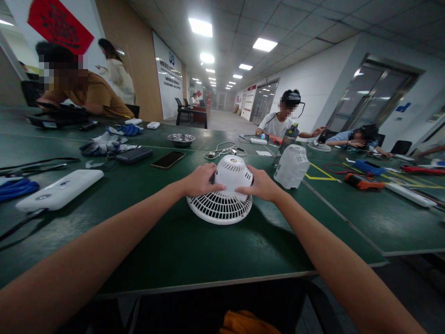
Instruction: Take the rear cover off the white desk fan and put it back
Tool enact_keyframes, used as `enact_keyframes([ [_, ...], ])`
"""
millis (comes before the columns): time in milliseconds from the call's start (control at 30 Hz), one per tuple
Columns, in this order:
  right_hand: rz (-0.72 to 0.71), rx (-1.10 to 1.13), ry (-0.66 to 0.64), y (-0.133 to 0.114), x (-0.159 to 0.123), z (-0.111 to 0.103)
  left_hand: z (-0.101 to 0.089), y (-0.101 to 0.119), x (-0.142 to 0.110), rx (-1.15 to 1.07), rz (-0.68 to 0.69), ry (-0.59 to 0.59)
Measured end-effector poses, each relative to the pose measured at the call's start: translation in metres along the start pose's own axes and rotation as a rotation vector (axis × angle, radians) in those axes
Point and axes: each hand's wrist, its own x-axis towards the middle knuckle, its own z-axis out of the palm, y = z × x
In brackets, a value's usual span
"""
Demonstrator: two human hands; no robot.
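Note:
A white fan head (222, 211) lies grille-down on the green table, its rounded motor housing facing up. My left hand (203, 180) grips the left side of the housing, the thumb laid across its front. From the other side my right hand (260, 184) closes round the housing, its thumb also on the front. Most of the fingers are hidden behind the housing. To the right of my right hand stands a white vented plastic housing (292, 167), upright and apart from the fan.
Behind the fan lie a white cable (222, 150), a phone (168, 160) and a steel bowl (181, 139). A white power bank (60, 189) and gloves (104, 143) are at left. A bottle (288, 139) and an orange multimeter (364, 182) are at right. Other people sit round the table.

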Motion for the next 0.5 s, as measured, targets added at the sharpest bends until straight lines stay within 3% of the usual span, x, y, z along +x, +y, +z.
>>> enact_keyframes([
  [100,0.019,-0.062,0.086,-0.003,0.000,0.003,0.006,0.000,0.001,0.045,-0.051,0.058],
  [233,0.037,-0.096,0.161,-0.011,-0.001,0.005,0.011,0.003,-0.001,-0.103,-0.087,0.178],
  [400,-0.028,0.196,-0.041,-0.020,-0.006,0.001,0.010,0.011,-0.009,-0.328,0.062,0.115],
  [500,-0.034,0.289,-0.082,-0.023,-0.008,0.001,0.011,0.015,-0.009,-0.314,0.084,0.154],
])
